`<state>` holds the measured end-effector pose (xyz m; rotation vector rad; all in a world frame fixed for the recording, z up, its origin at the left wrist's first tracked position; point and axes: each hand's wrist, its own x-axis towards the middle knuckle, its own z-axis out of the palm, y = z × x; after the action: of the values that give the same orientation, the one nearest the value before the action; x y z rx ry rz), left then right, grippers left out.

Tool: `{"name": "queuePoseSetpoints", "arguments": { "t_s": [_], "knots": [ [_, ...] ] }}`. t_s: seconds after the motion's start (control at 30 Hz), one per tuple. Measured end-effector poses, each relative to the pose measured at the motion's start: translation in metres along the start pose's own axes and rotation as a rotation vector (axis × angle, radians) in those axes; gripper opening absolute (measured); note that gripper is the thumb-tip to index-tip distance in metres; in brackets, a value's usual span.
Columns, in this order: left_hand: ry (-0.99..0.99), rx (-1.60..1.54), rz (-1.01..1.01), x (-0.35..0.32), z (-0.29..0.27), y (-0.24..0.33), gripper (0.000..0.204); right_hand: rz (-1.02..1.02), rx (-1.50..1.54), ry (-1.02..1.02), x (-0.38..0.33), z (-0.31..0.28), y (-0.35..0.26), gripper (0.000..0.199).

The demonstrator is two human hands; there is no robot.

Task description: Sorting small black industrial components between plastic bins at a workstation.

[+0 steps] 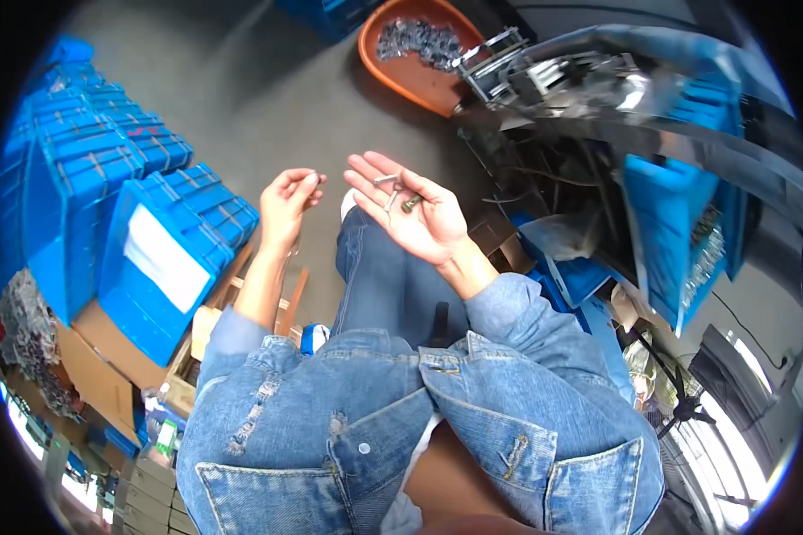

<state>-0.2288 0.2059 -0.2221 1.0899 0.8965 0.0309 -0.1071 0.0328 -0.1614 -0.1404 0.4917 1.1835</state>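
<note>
My left hand point(287, 207) is raised in front of me, its thumb and fingertips pinched together. Whatever may be between those fingertips is too small to make out. To its right, and apart from it, my right hand point(419, 214) is turned palm up with the fingers stretched out. It holds a few small metal parts: a silvery pin-like piece point(385, 179) lies across the fingers, and a darker bolt-like piece point(410, 204) rests in the palm. Another thin shiny piece beside them cannot be told clearly.
Stacked blue plastic crates point(71, 169) stand at the left, above a cardboard box point(98, 370). An orange tub point(375, 52) with metal parts is at the far side, beside machinery point(553, 80). On the right hangs a blue bin point(660, 223) with small shiny parts.
</note>
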Motion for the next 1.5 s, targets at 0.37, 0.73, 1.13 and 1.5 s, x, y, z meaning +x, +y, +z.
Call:
{"name": "queuePoseSetpoints", "arguments": {
  "t_s": [0.37, 0.73, 1.13, 1.5],
  "knots": [
    [-0.285, 0.667, 1.247, -0.165, 0.108, 0.215, 0.018, -0.086, -0.115, -0.153, -0.095, 0.164, 0.032, 0.040],
    [-0.988, 0.905, 1.164, -0.186, 0.222, 0.194, 0.014, -0.544, -0.378, 0.259, -0.243, 0.096, -0.036, 0.038],
    [-0.946, 0.888, 0.898, -0.183, 0.369, 0.153, 0.013, -1.397, -1.797, 0.973, -0.325, 0.135, -0.354, 0.042],
    [-0.695, 0.948, 0.863, -0.184, 0.430, 0.143, 0.011, -0.896, -2.091, 0.794, -0.299, 0.154, -0.463, 0.037]
  ]
}}
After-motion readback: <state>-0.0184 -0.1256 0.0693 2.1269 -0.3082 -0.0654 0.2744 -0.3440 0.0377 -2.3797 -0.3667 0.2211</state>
